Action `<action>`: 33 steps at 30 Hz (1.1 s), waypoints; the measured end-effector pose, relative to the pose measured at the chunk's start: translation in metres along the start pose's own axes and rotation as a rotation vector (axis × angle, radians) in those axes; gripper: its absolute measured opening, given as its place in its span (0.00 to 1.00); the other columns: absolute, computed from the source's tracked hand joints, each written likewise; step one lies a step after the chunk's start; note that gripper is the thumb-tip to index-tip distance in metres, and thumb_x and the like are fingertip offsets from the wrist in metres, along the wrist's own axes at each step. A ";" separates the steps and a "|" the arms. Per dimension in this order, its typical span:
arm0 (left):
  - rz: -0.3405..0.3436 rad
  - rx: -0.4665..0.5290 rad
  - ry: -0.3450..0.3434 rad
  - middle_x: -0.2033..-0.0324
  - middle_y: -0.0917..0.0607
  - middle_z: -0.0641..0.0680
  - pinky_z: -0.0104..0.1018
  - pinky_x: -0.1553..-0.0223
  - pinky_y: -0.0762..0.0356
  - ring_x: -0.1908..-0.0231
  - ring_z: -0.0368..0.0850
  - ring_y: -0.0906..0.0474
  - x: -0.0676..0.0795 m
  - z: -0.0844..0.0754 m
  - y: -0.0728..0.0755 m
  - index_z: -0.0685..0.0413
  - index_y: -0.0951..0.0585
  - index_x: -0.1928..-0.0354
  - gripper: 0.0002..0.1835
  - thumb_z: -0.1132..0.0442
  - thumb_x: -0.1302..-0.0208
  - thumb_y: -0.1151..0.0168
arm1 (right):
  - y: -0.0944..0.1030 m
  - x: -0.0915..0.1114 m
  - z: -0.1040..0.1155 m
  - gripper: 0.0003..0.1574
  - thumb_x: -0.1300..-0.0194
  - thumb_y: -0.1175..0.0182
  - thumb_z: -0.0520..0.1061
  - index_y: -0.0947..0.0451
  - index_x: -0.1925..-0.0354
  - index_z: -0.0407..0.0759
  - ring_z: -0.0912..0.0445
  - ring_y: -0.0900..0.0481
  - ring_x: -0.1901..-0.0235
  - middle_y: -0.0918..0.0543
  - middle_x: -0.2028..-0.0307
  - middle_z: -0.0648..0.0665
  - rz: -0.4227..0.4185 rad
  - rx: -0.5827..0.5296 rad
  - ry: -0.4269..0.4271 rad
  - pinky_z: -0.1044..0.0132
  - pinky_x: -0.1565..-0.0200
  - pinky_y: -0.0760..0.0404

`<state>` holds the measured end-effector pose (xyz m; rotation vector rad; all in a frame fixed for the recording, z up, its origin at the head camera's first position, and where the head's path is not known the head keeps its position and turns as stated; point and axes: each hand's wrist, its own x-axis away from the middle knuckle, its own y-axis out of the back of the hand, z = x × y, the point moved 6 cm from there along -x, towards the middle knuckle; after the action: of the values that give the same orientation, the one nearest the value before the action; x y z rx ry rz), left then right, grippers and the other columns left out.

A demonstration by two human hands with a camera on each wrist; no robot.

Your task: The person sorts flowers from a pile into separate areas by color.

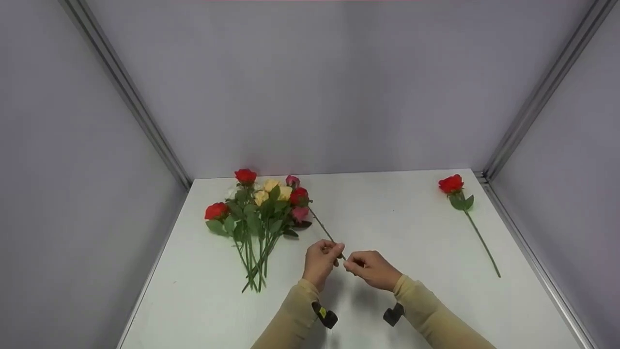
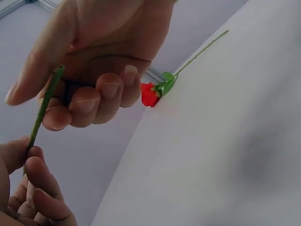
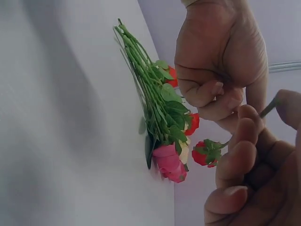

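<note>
A single red rose point(image 1: 299, 196) slants from the bunch toward me, its bare green stem point(image 2: 41, 110) running into my hands. My left hand point(image 1: 320, 264) pinches that stem near its lower end between thumb and fingers. Just beyond, my right hand point(image 1: 374, 269) has its thumb and curled fingers about the stem's cut end. The right wrist view shows the end at the right thumb point(image 3: 288, 107), with the flower head behind the fingers. Left of my hands lies a bunch of roses point(image 1: 259, 220) in red, yellow, pink and white, its stems crossing toward me.
Another red rose point(image 1: 451, 184) lies alone on the right of the white table point(image 1: 397, 213), its stem pointing toward the near right. Grey panels point(image 1: 310, 87) enclose the table at the back and both sides. Dark wrist cameras point(image 1: 393, 315) sit on both sleeves.
</note>
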<state>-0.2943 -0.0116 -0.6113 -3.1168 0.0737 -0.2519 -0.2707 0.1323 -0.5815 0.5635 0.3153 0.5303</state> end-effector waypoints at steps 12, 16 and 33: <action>0.049 -0.127 -0.029 0.71 0.20 0.51 0.36 0.70 0.28 0.71 0.46 0.23 0.001 0.008 0.002 0.55 0.21 0.63 0.09 0.56 0.35 0.38 | 0.005 0.008 -0.014 0.12 0.28 0.47 0.51 0.20 0.67 0.53 0.65 0.32 0.77 0.25 0.77 0.56 -0.027 0.039 -0.061 0.69 0.73 0.30; 0.069 -0.159 -0.017 0.69 0.20 0.51 0.38 0.67 0.25 0.67 0.50 0.22 0.004 0.013 0.014 0.55 0.21 0.62 0.08 0.58 0.33 0.39 | 0.013 0.016 -0.024 0.13 0.27 0.48 0.51 0.19 0.65 0.52 0.63 0.27 0.74 0.21 0.73 0.54 -0.035 0.056 -0.082 0.68 0.70 0.26; -0.190 -0.312 -0.013 0.67 0.20 0.55 0.37 0.68 0.25 0.63 0.57 0.21 0.007 0.034 0.149 0.63 0.21 0.56 0.11 0.60 0.32 0.42 | 0.115 0.090 -0.110 0.18 0.28 0.47 0.52 0.19 0.56 0.40 0.55 0.31 0.72 0.23 0.70 0.46 -0.285 0.115 -0.411 0.64 0.70 0.30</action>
<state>-0.2888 -0.1601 -0.6465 -3.4385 -0.2040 -0.2438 -0.2874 0.3109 -0.6161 0.7104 0.0319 0.1138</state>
